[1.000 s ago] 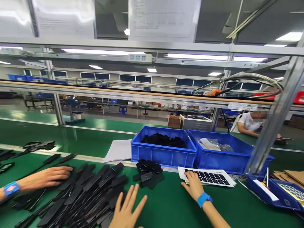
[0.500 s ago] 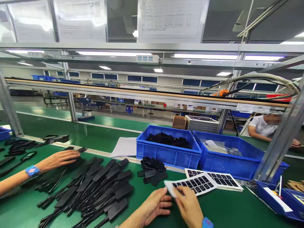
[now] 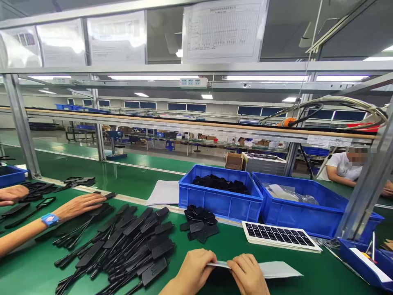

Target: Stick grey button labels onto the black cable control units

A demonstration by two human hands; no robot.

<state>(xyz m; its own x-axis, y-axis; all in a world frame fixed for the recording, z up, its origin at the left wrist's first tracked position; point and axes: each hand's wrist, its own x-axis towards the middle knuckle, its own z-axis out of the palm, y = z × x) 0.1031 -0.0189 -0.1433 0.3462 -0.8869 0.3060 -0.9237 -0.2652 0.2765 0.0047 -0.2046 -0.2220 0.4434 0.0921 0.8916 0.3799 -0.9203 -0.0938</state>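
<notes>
Low at the front of the bench, my left hand (image 3: 196, 270) pinches one end of a white label sheet (image 3: 279, 269). Close beside it, my right hand (image 3: 247, 272) grips the same sheet along its edge. The sheet is tilted nearly edge-on, so its pale side shows and its printed face is hidden. Beyond my hands lies a stack of sheets with black labels (image 3: 279, 236). A small heap of flat black plastic pieces (image 3: 198, 225) lies behind my left hand. To its left spreads a large pile of flat black parts with cables (image 3: 123, 241).
A blue bin of black pieces (image 3: 221, 200) and a blue bin with plastic bags (image 3: 303, 209) stand behind. At left, another person's hand (image 3: 81, 205) rests on black parts; a further hand (image 3: 14, 194) shows near the edge. A blue tray (image 3: 365, 262) sits at right.
The label sheet has been drawn off the stack, lowered toward me and tilted. My left hand, formerly open beside it, has closed on it. Another hand has appeared at far left.
</notes>
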